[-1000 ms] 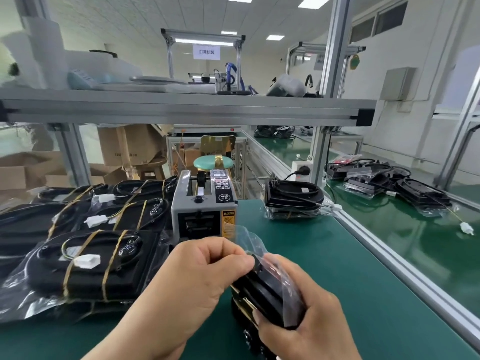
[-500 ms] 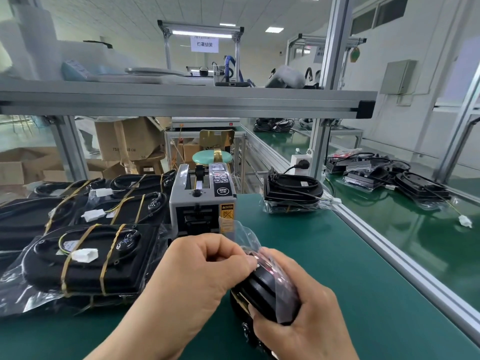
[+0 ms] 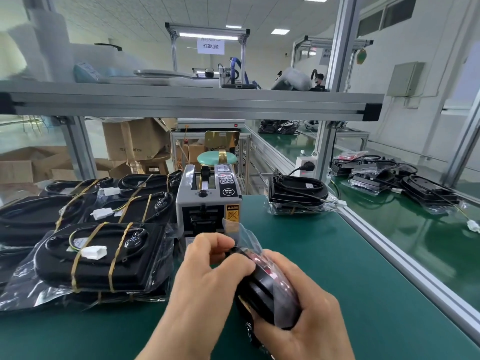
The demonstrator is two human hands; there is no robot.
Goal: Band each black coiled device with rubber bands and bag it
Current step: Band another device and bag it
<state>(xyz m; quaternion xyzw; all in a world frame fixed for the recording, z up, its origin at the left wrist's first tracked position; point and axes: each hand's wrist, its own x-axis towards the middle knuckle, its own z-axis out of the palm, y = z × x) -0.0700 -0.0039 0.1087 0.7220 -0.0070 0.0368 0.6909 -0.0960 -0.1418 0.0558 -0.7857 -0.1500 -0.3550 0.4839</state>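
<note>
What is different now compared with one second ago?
Little changed. The left hand still pinches the mouth of the bag, and the right hand still holds the black device inside it. The tape machine and the bagged pile stayed put.

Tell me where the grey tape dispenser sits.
In the head view, the tape dispenser stands mid-bench, just beyond the left hand, right of the stacked bagged devices.
</note>
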